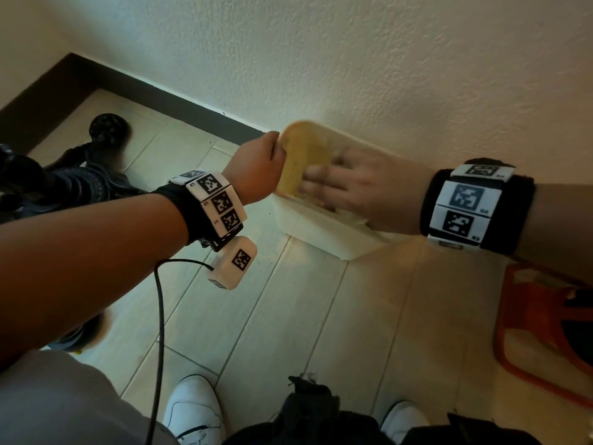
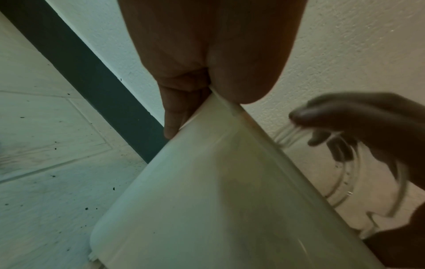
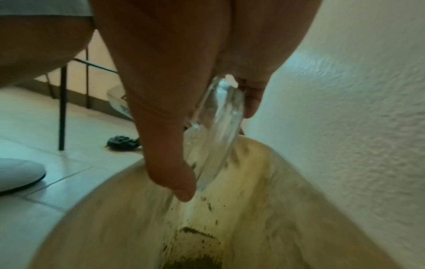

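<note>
Head: left grip (image 1: 256, 168) pinches lid (image 1: 305, 155) edge; right grip (image 1: 359, 187) holds glass (image 3: 218, 116), perhaps, beside wall (image 1: 385, 75)

Left wristband (image 1: 211, 203), right wristband (image 1: 471, 203): black, white blocks with black square markers. White pod (image 1: 236, 263), black cable (image 1: 161, 316) under left. White sneakers (image 1: 192, 409).

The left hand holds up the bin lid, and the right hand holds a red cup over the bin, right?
The left hand does hold up the bin lid, but the right hand holds a clear container over the bin, not a red cup. The right wrist view shows it.
</note>
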{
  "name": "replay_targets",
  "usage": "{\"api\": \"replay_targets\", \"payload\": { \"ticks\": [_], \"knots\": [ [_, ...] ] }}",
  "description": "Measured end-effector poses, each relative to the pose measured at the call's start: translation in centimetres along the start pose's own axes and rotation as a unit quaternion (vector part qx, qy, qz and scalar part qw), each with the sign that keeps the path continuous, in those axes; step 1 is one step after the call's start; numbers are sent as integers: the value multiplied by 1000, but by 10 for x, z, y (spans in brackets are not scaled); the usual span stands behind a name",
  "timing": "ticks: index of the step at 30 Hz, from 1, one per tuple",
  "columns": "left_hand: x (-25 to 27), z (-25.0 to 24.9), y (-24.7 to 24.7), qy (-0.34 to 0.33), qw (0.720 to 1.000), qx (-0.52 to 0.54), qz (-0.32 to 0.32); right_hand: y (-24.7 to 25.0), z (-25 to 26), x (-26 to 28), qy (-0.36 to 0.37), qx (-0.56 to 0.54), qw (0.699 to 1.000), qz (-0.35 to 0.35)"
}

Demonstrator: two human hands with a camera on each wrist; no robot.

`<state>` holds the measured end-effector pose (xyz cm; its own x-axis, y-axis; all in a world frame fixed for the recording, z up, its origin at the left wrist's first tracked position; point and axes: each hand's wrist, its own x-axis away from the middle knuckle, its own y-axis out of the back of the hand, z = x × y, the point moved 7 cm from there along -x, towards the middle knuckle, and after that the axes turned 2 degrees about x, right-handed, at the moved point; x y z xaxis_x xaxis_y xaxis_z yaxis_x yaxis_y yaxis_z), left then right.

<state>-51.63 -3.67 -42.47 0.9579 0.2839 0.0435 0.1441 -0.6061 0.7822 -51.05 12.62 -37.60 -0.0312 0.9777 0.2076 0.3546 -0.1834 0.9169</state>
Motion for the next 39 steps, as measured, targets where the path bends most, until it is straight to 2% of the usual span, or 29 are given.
{"api": "replay_targets", "payload": {
  "ticks": [1,4,5,8,9,10,12,16,19,21,22,23,27,30,32,33,35,37,38,39],
  "knots": [
    [-1,0,-1,-1,1000,-1,0,-4,-1,2,7,-7,1000,15],
    [-2,1,-2,1,1000,-3,-2,0,-12,3,-53,-22,997,42],
    [-2,2,-2,2,1000,-3,-4,-1,-13,3,-49,-27,998,29],
    [0,1,-2,0,1000,-2,-9,-1,-1,3,-14,-23,998,50],
    [-1,0,-2,-2,1000,-1,-8,1,-4,2,-25,-18,999,23],
    [0,-1,-3,-4,1000,0,-6,6,-9,2,-51,-13,998,27],
    [-1,-2,-2,-5,1000,1,-6,7,-13,0,-59,-18,997,50],
    [-1,-1,-3,-9,1000,-2,-7,8,-7,3,-7,-32,997,70],
    [-1,0,-3,-6,1000,0,-9,10,-16,3,-50,-14,998,36],
    [-1,0,-3,-4,1000,1,-11,10,-9,1,-28,-9,999,42],
    [-2,-1,-3,-5,1000,0,-12,10,-2,3,-26,-20,996,77],
    [-2,-2,-3,-7,1000,-2,-11,5,0,4,-10,-27,997,68],
    [-3,-3,-4,-4,1000,-4,-9,9,-12,4,-43,-20,998,39],
    [-3,-3,-3,-9,1000,-8,-12,6,3,5,-9,-21,997,69],
    [-3,-3,-4,-11,1000,-9,-11,4,-3,6,-27,-52,995,75],
    [-3,-3,-4,-10,1000,-9,-9,6,-6,5,-28,-44,997,50],
    [-4,-2,-4,-7,1000,-9,-9,5,-8,3,-33,-14,997,75],
    [-4,-2,-5,-7,1000,-10,-10,4,3,5,15,0,997,71],
    [-4,-2,-5,-9,1000,-9,-10,5,6,6,8,-21,994,107],
    [-4,-3,-5,-10,1000,-9,-10,6,6,5,4,-39,995,92]
  ]
}}
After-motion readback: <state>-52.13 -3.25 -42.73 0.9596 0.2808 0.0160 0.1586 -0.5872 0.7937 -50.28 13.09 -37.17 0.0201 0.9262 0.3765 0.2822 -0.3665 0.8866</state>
